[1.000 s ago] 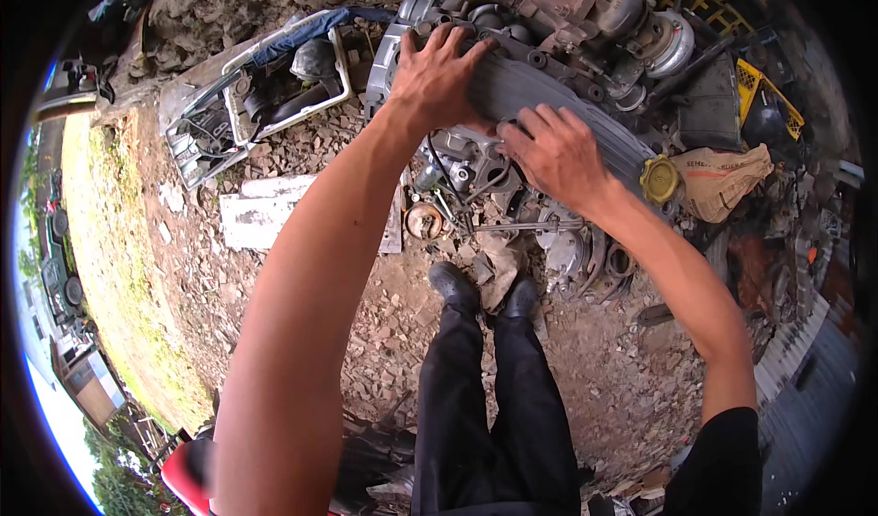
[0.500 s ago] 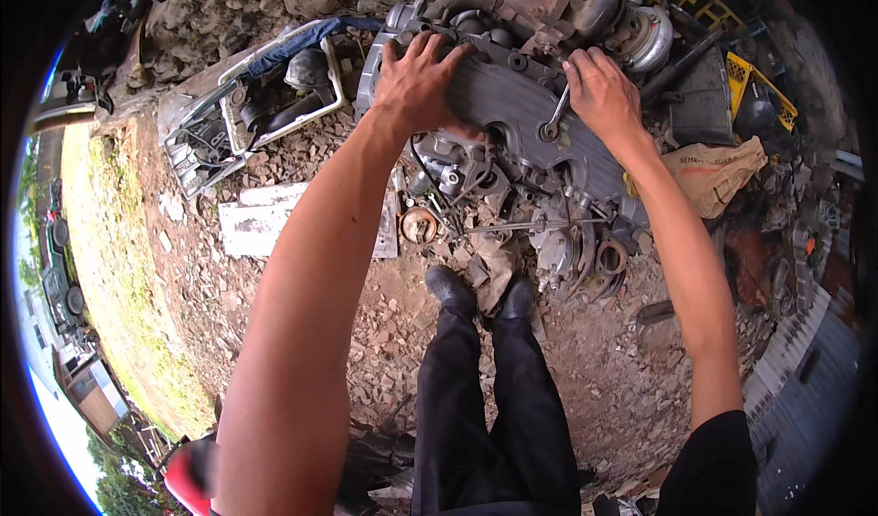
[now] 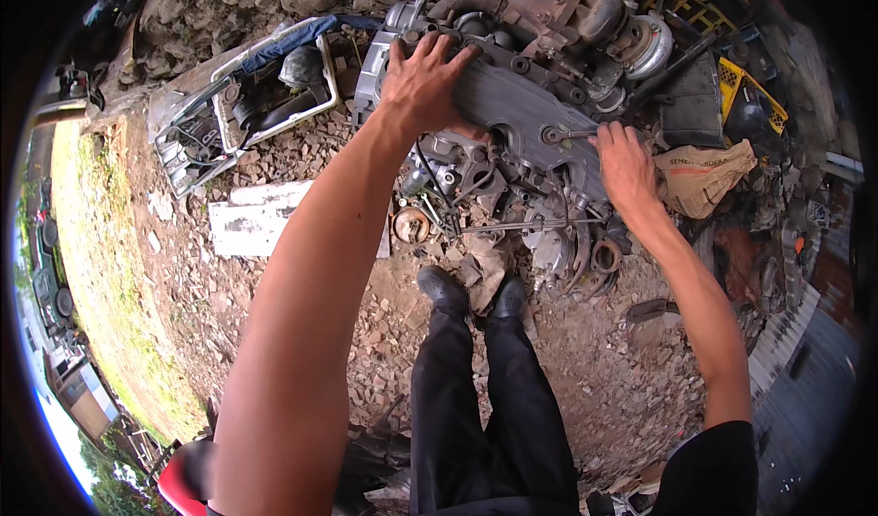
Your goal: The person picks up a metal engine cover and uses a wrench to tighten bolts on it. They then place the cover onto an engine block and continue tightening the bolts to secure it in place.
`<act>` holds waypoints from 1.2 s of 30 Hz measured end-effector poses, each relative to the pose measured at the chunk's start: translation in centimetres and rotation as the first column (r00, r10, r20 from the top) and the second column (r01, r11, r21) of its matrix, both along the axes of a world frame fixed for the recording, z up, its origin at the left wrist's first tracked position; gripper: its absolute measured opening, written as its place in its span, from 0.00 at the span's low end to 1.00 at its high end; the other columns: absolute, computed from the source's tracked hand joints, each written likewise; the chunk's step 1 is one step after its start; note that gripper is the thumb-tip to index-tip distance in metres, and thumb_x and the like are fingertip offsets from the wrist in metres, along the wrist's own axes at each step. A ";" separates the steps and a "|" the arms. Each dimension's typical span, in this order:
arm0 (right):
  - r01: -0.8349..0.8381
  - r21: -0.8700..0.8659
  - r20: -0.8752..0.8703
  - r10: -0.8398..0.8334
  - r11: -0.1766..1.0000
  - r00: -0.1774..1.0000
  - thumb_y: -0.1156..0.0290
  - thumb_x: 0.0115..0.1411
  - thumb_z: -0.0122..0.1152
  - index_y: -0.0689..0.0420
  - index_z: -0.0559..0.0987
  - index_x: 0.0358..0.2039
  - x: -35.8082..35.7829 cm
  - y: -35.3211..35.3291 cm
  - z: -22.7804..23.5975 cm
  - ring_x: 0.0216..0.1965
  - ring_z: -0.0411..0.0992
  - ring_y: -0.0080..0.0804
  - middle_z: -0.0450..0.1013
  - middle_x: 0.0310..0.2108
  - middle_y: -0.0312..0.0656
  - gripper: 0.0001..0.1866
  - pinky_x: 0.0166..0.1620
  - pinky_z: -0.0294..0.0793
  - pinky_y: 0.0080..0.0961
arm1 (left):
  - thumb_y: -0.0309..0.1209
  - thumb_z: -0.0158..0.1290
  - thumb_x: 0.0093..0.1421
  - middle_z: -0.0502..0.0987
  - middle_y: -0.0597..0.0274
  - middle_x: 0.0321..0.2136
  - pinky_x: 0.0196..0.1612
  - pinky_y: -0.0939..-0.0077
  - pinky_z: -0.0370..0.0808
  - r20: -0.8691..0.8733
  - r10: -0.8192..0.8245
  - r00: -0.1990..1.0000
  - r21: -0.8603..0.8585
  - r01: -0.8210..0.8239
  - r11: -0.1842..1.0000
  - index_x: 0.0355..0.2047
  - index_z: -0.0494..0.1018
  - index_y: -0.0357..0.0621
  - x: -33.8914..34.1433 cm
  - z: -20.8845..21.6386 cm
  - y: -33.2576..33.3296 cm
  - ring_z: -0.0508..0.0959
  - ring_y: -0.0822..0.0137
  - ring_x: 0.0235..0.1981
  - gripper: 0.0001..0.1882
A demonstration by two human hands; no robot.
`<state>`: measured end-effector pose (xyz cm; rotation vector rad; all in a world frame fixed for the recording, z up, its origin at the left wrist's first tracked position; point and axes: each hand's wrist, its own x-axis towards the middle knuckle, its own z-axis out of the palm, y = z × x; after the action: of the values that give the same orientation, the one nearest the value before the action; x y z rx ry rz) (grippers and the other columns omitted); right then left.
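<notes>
A grey engine (image 3: 512,95) with a long ribbed cover lies across the top middle. My left hand (image 3: 424,81) rests spread on the left part of that cover, its fingers apart and reaching toward the far edge. The ring end of a wrench (image 3: 573,134) sits over a bolt on the cover's near right part. My right hand (image 3: 627,170) closes round the other end of the wrench, whose handle points right. The fingers hide the tip of the handle. A round metal turbocharger housing (image 3: 647,48) stands at the engine's far right.
Loose engine parts (image 3: 558,246) and a long thin rod lie between the engine and my shoes (image 3: 443,289). To the left are a white-framed rack (image 3: 331,77) and a whitish board (image 3: 251,223). A brown paper sack (image 3: 704,179) and yellow crate (image 3: 754,93) are at right.
My right hand has swung the wrench handle clockwise, from pointing up and away to pointing right. The left hand stays on the cover. The view has shifted slightly.
</notes>
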<state>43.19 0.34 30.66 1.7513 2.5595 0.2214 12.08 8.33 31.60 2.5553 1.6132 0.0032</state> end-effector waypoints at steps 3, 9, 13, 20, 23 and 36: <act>-0.032 -0.050 0.060 0.035 0.998 0.998 0.64 0.66 0.54 0.57 0.74 0.38 0.4 -1.8 -0.4 0.43 0.72 0.39 0.70 0.37 0.41 0.10 0.43 0.77 0.34 | 0.71 0.70 0.22 0.62 0.50 0.65 0.66 0.28 0.49 -0.004 -0.001 1.000 -0.020 0.001 1.000 0.70 0.56 0.63 -0.1 0.2 -0.2 0.57 0.50 0.70 0.72; 0.086 -0.166 0.118 -0.067 0.982 0.991 0.63 0.68 0.54 0.60 0.74 0.38 -2.7 -5.7 -0.2 0.42 0.73 0.39 0.71 0.37 0.44 0.12 0.42 0.78 0.34 | 0.72 0.69 0.23 0.62 0.53 0.67 0.67 0.35 0.51 -0.041 0.022 0.999 -0.020 -0.023 1.000 0.69 0.58 0.61 -0.2 0.6 -0.2 0.58 0.55 0.70 0.71; 0.171 -0.312 0.056 -0.162 0.934 0.985 0.63 0.67 0.55 0.63 0.73 0.39 -5.3 -7.5 0.1 0.42 0.75 0.44 0.72 0.38 0.48 0.13 0.41 0.81 0.38 | 0.72 0.69 0.23 0.63 0.54 0.66 0.67 0.33 0.51 0.005 0.006 1.000 -0.009 -0.006 1.000 0.69 0.58 0.61 -0.1 0.7 -0.2 0.59 0.56 0.70 0.70; -0.089 -0.289 -0.353 -0.020 0.953 0.935 0.71 0.66 0.56 0.64 0.73 0.36 -10.0 -7.1 0.6 0.39 0.74 0.49 0.73 0.35 0.52 0.09 0.40 0.77 0.43 | 0.70 0.70 0.25 0.61 0.57 0.68 0.68 0.34 0.50 -0.005 0.027 1.000 -0.020 -0.027 0.999 0.69 0.57 0.61 -0.2 0.4 -0.3 0.57 0.56 0.71 0.70; -0.198 -0.160 -0.375 0.126 0.967 0.919 0.67 0.65 0.57 0.62 0.75 0.35 -10.8 -4.4 0.4 0.38 0.74 0.46 0.74 0.33 0.49 0.10 0.39 0.77 0.41 | 0.70 0.70 0.25 0.60 0.56 0.68 0.69 0.34 0.49 0.010 0.017 1.000 -0.010 -0.017 1.000 0.69 0.56 0.61 -0.6 0.1 -0.2 0.56 0.56 0.71 0.70; 0.077 0.060 -0.479 -0.039 0.995 0.877 0.65 0.66 0.55 0.56 0.76 0.40 -6.6 7.3 1.9 0.40 0.74 0.53 0.73 0.37 0.50 0.08 0.41 0.76 0.48 | 0.71 0.70 0.23 0.63 0.52 0.64 0.65 0.30 0.53 0.051 0.006 0.999 0.025 -0.007 1.000 0.68 0.59 0.61 -0.8 -0.6 0.1 0.59 0.52 0.69 0.69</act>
<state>36.56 7.67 32.54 2.1378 2.8408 -0.1406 11.32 8.45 31.01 2.5466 1.6132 0.0881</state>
